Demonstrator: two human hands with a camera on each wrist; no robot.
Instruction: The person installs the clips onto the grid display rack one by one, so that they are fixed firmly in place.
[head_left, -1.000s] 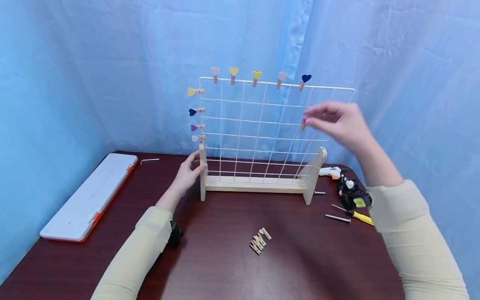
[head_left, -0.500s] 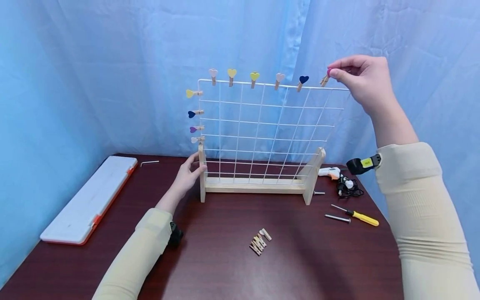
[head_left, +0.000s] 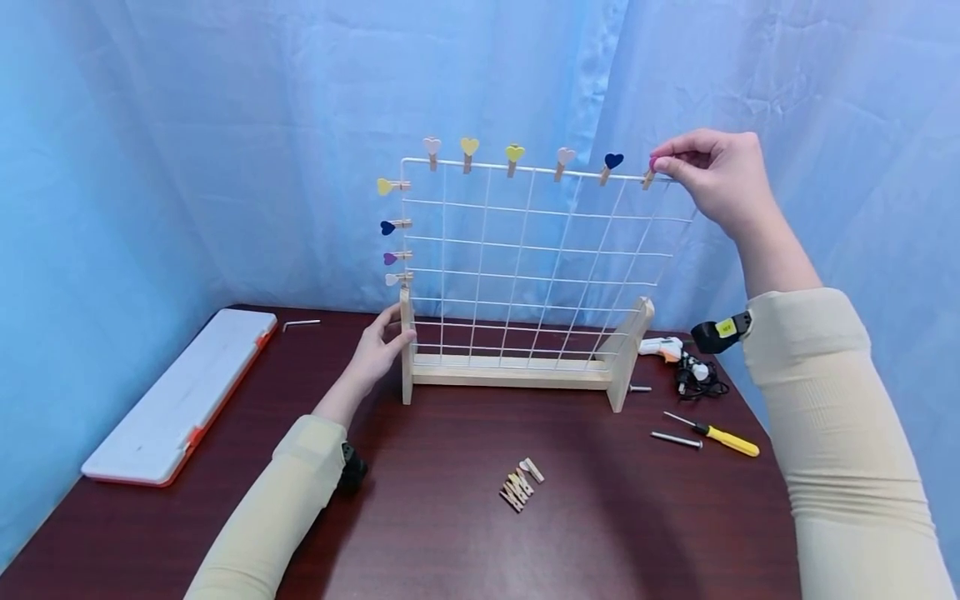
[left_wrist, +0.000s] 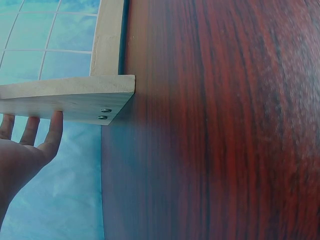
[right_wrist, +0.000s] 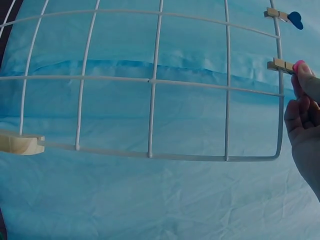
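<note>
Pink-heart clothespin (right_wrist: pixel 277 65) straddles the top rail (head_left: pixel 540 171) of the wire grid (right_wrist: pixel 152 81); I see the right hand (head_left: pixel 726 173) pinching it between fingers, the left hand (head_left: pixel 374 351) touching the grid's left upright (head_left: pixel 407 367), fingers extended.

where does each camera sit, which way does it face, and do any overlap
Head: on the head, facing forward and down at the wire grid and table; both hands, left and right, and sleeved arms show.
Left wrist: on that wrist, facing the stand's wooden side panel and the table; the left hand's fingers show.
Right wrist: on that wrist, facing the grid and curtain; part of the right hand shows.
Shared: head and right wrist both see the pink-heart clip being pinched.
</note>
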